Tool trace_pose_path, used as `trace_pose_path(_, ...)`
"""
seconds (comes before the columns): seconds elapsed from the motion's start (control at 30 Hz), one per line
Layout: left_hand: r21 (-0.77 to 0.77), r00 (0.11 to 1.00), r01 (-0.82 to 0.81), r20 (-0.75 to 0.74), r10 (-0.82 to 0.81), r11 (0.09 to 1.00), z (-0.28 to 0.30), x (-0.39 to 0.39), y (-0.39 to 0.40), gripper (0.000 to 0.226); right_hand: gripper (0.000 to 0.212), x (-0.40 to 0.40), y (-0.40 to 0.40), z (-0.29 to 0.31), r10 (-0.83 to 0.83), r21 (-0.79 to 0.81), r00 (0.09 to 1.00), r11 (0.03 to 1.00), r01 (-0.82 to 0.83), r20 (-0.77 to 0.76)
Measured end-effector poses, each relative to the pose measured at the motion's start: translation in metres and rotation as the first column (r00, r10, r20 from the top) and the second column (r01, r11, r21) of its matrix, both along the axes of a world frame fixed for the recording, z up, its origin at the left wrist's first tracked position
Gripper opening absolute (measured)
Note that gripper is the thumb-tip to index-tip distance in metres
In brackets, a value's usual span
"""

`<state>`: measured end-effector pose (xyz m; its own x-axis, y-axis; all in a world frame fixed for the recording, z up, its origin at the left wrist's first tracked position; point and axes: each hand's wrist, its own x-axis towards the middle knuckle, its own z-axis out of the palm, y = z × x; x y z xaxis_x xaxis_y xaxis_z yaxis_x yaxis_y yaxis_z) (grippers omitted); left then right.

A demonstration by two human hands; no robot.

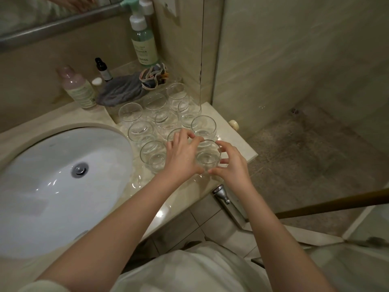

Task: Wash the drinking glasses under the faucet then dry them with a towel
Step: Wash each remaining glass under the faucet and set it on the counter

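Observation:
Several clear round drinking glasses (140, 131) stand upright in rows on the beige counter (237, 142), right of the white sink (52, 186). The nearest glass (208, 158) stands at the counter's front right corner. My left hand (181, 157) curls around its left side, thumb and fingers touching the rim and wall. My right hand (231, 163) cups its right side with fingers spread along the rim and base. A grey towel (122, 89) lies crumpled behind the glasses near the wall. The faucet is out of view.
Bottles stand at the back: a pink one (77, 87), a small dark dropper (103, 69), a tall green pump bottle (144, 45). The counter surface is wet. The counter ends just right of the glass, above a shower floor (305, 148). A metal fitting (221, 193) sticks out below the edge.

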<state>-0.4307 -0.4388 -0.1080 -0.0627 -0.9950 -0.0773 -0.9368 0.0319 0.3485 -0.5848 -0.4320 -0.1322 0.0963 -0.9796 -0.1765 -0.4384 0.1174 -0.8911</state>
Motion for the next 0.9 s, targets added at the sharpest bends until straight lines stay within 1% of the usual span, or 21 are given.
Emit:
trace_pose_path(0.13,0.019,1.000,0.014,0.011,-0.014,1.000,0.002,0.001,-0.002,0.089,0.083,0.002,-0.002,0.000,0.009,-0.016,1.000,1.000,-0.009,-0.004)
trace_pose_path(0.27,0.030,1.000,0.022,-0.022,-0.021,0.999,0.000,0.002,-0.001,0.088,0.082,0.001,-0.003,0.002,0.012,0.000,1.000,1.000,-0.012,-0.006)
trace_pose_path(0.33,0.039,0.999,0.029,-0.027,-0.028,0.999,0.001,0.002,0.000,0.088,0.081,0.001,-0.004,0.004,0.038,-0.001,0.998,0.999,-0.038,-0.058)
trace_pose_path(0.4,0.063,0.997,0.055,-0.058,-0.051,0.997,0.002,0.005,0.000,0.088,0.081,0.001,-0.007,0.010,0.092,-0.001,0.982,0.996,-0.094,-0.165)
trace_pose_path(0.5,0.129,0.976,0.108,-0.204,-0.080,0.986,0.010,0.015,-0.003,0.086,0.083,0.001,-0.015,0.024,0.205,0.047,0.903,0.978,-0.202,-0.377)
trace_pose_path(0.53,0.147,0.970,0.129,-0.223,-0.094,0.981,0.014,0.020,-0.004,0.083,0.083,0.001,-0.017,0.030,0.228,0.050,0.865,0.972,-0.230,-0.447)
trace_pose_path(0.6,0.163,0.972,0.167,-0.195,-0.134,0.972,0.024,0.032,-0.006,0.074,0.082,0.002,-0.022,0.047,0.242,0.032,0.798,0.963,-0.269,-0.551)
trace_pose_path(0.67,0.173,0.979,0.179,-0.126,-0.158,0.969,0.037,0.047,-0.005,0.067,0.074,0.007,-0.026,0.066,0.263,0.025,0.754,0.950,-0.311,-0.601)
trace_pose_path(0.73,0.168,0.986,0.154,-0.095,-0.139,0.974,0.051,0.066,0.001,0.066,0.067,0.020,-0.027,0.085,0.308,0.034,0.713,0.928,-0.371,-0.630)
trace_pose_path(0.8,0.148,0.992,0.099,-0.096,-0.086,0.984,0.064,0.088,0.011,0.064,0.064,0.041,-0.027,0.099,0.347,0.025,0.689,0.902,-0.432,-0.636)
trace_pose_path(0.9,0.114,0.998,-0.008,-0.066,0.016,0.993,0.080,0.128,0.034,0.063,0.063,0.085,-0.020,0.112,0.413,0.001,0.675,0.853,-0.522,-0.611)
